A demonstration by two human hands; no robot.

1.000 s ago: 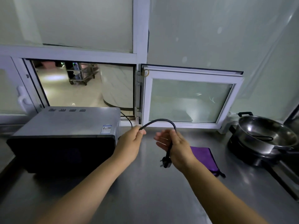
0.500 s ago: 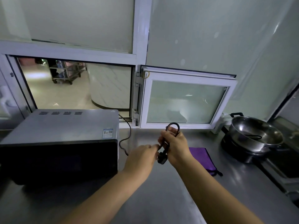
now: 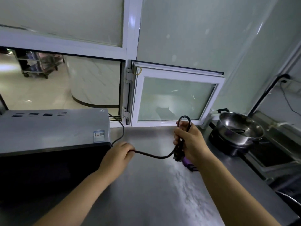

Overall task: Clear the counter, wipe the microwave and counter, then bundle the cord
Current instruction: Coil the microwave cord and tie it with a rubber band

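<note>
The grey microwave (image 3: 52,132) with a black door stands at the left on the steel counter (image 3: 154,193). Its black cord (image 3: 154,156) runs from behind it, down past its right side into my left hand (image 3: 117,156), which is closed around it. From there the cord sags across to my right hand (image 3: 190,142), which grips a folded loop of it, the loop's top sticking up above my fist and the plug hanging just below. A purple cloth (image 3: 189,164) lies on the counter, mostly hidden behind my right hand.
A steel pot (image 3: 239,129) sits on a black cooker at the right, beside a sink edge. Behind the counter a white-framed hatch window (image 3: 175,98) is shut and the hatch left of it is open. A wall socket with wires is at the far right.
My left hand slid left and down along the cord, away from my right hand, drawing out a length between them. My right hand keeps the loop and plug.
</note>
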